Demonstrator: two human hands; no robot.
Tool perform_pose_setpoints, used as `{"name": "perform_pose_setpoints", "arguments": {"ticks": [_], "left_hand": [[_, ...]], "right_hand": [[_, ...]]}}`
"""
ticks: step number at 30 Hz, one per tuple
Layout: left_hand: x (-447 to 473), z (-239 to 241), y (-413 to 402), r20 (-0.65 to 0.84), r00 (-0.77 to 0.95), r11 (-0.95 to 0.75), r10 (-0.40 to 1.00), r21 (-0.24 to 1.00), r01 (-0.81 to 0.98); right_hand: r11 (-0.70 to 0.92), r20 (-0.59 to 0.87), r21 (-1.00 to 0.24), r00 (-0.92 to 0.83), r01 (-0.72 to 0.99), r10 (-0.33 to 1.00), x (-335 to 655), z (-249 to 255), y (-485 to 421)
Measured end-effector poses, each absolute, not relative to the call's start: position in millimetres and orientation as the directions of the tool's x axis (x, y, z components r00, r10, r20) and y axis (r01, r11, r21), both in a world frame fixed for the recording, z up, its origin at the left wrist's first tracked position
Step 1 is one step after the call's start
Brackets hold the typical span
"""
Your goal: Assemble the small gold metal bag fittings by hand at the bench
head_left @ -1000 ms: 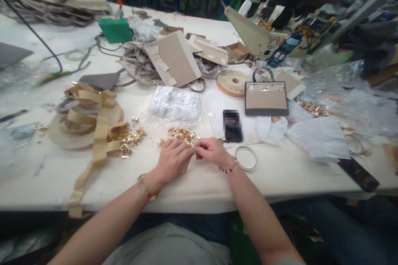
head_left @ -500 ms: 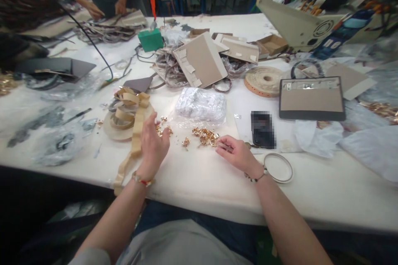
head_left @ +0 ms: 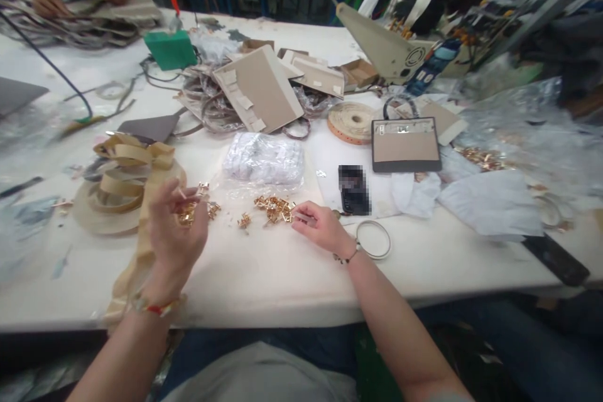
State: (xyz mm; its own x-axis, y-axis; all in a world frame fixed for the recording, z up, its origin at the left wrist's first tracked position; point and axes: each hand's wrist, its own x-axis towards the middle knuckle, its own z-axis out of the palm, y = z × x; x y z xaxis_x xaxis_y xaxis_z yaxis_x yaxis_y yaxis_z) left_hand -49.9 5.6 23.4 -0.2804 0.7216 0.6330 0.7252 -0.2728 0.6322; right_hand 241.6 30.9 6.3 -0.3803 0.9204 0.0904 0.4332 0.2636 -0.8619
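Head view: left hand (head_left: 175, 226) lifted, fingers loosely spread over gold clips (head_left: 194, 210); right hand (head_left: 319, 226) pinching one beside the pile (head_left: 274, 207); best taken singly.

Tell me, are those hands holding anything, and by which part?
The right hand pinches a small gold metal clip by its end. The left hand is raised; whether it holds anything cannot be told.

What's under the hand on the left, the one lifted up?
Under the left hand lie small gold metal clips and a tan strap on the white table. The palm covers part of the clip pile, so what the fingers pinch cannot be told.
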Motion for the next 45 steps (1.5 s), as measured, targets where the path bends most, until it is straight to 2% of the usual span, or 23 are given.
{"name": "perform_pose_setpoints", "arguments": {"ticks": [2,4,6,9,11,17,21,24,28,33,37,45], "left_hand": [[-30,24,-1,0.597,-0.108,-0.419,0.795,0.669,0.614],[-7,23,-2,0.492,0.141,-0.483,0.859,0.689,0.541],[16,23,2,0.398,0.328,-0.515,0.857,0.695,0.503],[39,20,12,0.409,0.439,-0.593,0.8,0.653,0.471],[48,17,16,0.465,0.443,-0.64,0.767,0.605,0.473],[51,3,13,0.628,0.417,-0.744,0.657,0.451,0.493],[50,-4,9,0.715,0.345,-0.755,0.608,0.385,0.53],[48,-3,6,0.735,0.286,-0.735,0.615,0.403,0.545],[50,-1,3,0.726,0.317,-0.752,0.61,0.406,0.519],[56,-8,1,0.647,0.259,-0.66,0.717,0.512,0.55],[56,-15,1,0.627,0.221,-0.63,0.747,0.563,0.534],[54,-19,3,0.616,0.246,-0.63,0.748,0.544,0.554]], "right_hand": [[0.238,0.078,-0.878,-0.368,0.415,0.926,241,7,31],[0.197,0.06,-0.91,-0.355,0.365,0.933,242,6,31],[0.128,0.033,-0.962,-0.36,0.242,0.932,242,3,32],[-0.005,-0.004,-1.0,-0.395,-0.001,0.919,243,-4,33],[-0.052,-0.016,-0.995,-0.395,-0.08,0.919,244,-7,35],[-0.104,-0.067,-0.992,-0.39,-0.074,0.918,245,-2,39],[-0.172,-0.092,-0.974,-0.434,-0.149,0.896,246,0,40],[-0.191,-0.094,-0.961,-0.413,-0.202,0.906,247,0,39],[-0.193,-0.105,-0.962,-0.394,-0.192,0.913,248,1,39],[-0.174,-0.101,-0.972,-0.387,-0.159,0.917,247,1,39],[-0.173,-0.116,-0.978,-0.392,-0.113,0.912,247,-2,39],[-0.04,-0.008,-0.997,-0.393,-0.073,0.919,248,-9,39]]}}
